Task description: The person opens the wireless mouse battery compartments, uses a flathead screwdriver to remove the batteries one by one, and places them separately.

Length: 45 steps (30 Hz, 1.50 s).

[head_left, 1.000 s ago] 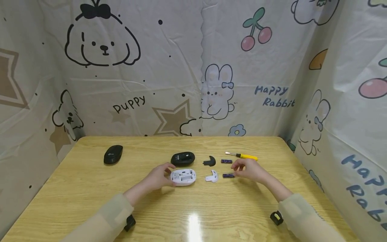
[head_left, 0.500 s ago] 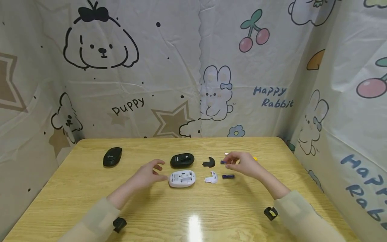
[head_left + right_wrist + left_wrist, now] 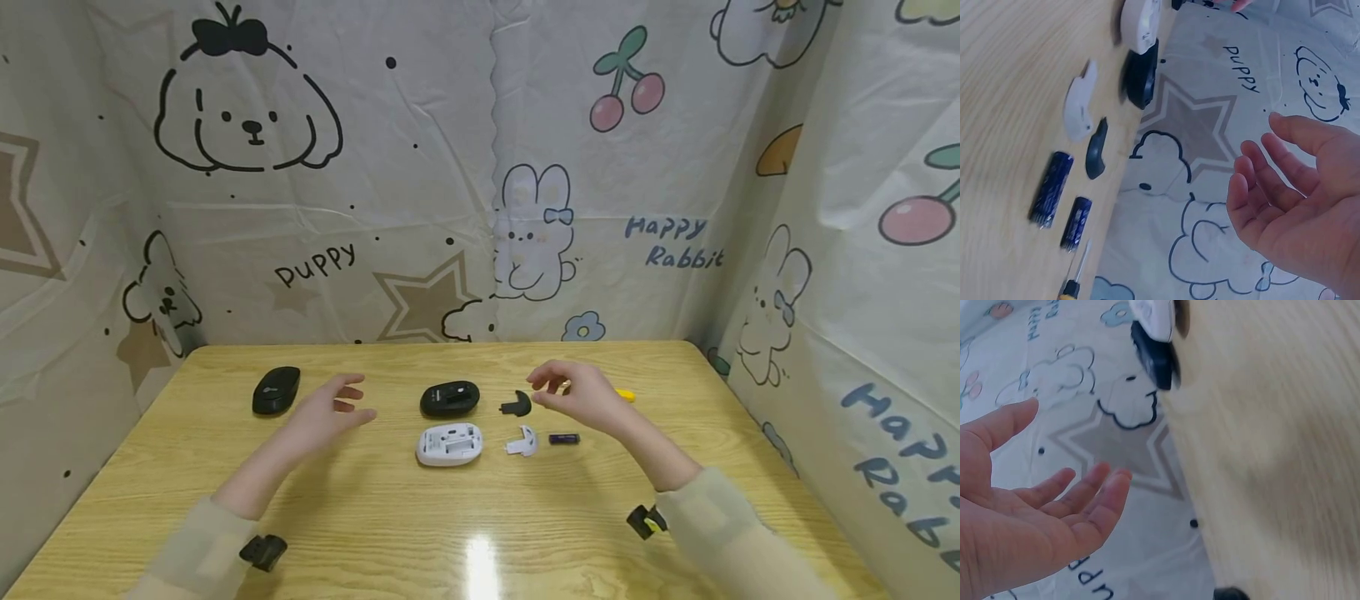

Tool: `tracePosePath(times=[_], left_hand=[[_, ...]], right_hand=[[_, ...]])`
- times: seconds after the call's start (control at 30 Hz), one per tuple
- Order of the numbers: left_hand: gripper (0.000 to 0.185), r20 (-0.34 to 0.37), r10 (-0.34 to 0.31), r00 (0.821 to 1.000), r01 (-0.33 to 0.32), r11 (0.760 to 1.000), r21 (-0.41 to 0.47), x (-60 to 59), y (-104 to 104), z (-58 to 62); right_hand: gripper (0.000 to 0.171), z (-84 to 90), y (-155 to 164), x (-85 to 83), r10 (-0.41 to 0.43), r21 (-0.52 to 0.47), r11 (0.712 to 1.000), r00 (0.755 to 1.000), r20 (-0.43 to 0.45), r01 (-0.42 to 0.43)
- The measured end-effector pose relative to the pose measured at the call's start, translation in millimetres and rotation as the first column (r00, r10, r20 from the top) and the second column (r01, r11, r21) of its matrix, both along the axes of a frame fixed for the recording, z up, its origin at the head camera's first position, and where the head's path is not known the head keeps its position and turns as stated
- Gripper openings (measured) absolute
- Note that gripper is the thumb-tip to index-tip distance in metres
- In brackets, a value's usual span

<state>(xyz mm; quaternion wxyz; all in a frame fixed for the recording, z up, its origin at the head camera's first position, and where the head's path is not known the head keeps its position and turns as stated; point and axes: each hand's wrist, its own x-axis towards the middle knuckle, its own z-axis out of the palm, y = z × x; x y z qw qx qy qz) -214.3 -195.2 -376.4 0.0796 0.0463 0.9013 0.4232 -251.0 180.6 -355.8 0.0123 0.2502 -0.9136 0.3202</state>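
A white mouse (image 3: pixel 450 443) lies belly-up with its battery bay uncovered, mid-table. Behind it sits a black mouse (image 3: pixel 450 398), also opened. A black cover (image 3: pixel 516 404) and a white cover (image 3: pixel 523 440) lie to their right, then a dark battery (image 3: pixel 564 438). The right wrist view shows two batteries (image 3: pixel 1050 187) (image 3: pixel 1075 222) side by side. My left hand (image 3: pixel 341 402) hovers left of the mice, fingers spread and empty (image 3: pixel 1085 500). My right hand (image 3: pixel 555 387) hovers above the black cover and the batteries, fingers relaxed, holding nothing (image 3: pixel 1260 175).
A second, closed black mouse (image 3: pixel 276 389) sits at the far left of the wooden table (image 3: pixel 480 517). A yellow-handled screwdriver (image 3: pixel 626 395) lies behind my right hand. Printed cloth walls (image 3: pixel 480 208) enclose the table at the back and both sides.
My left hand let go of the white mouse and drew back to the left. My right hand rose from the batteries and moved left, above the black cover.
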Motion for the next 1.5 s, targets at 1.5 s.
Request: tracePosePath(times=[1.5], left_hand=[[0.086,0.036,0.431,0.901,-0.428,0.876,0.221,-43.6,-123,-36.0]], right_hand=[[0.04,14.0,-153,-6.0,0.219,-0.33,0.926,0.973,0.078,-0.182]])
